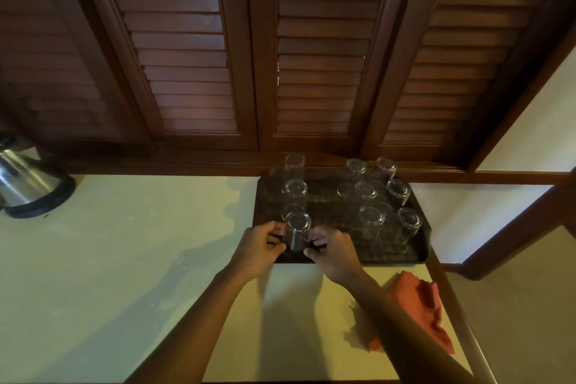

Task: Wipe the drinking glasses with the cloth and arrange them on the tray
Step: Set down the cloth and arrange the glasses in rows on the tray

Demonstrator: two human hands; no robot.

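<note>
Biggest worry first: the dark tray (419, 248) sits at the back right of the table (124, 259), crowded with upturned glasses, and the near glass (297, 232) stands at its front left corner, close to the rim. Both hands are on it, the left hand (260, 251) from one side, the right hand (332, 254) from the other, fingers curled and pinching low around its base end. A nudge outward and, I'd say, it tips off the tray's edge onto the table; a nudge back and it knocks the middle glass (296, 190) of that left column just behind. Clear glass in this dim light looks slippery to judge, too.

Round about: the right-hand glasses (371, 218) stand packed in two rows, leaving a bare strip down the middle. The wooden shutters (318, 56) rise right behind the tray, so no room there. A steel kettle (21, 178) sits far left, well apart. The orange cloth (427, 305) lies crumpled at the near right, under the right forearm, untouched by either hand.
</note>
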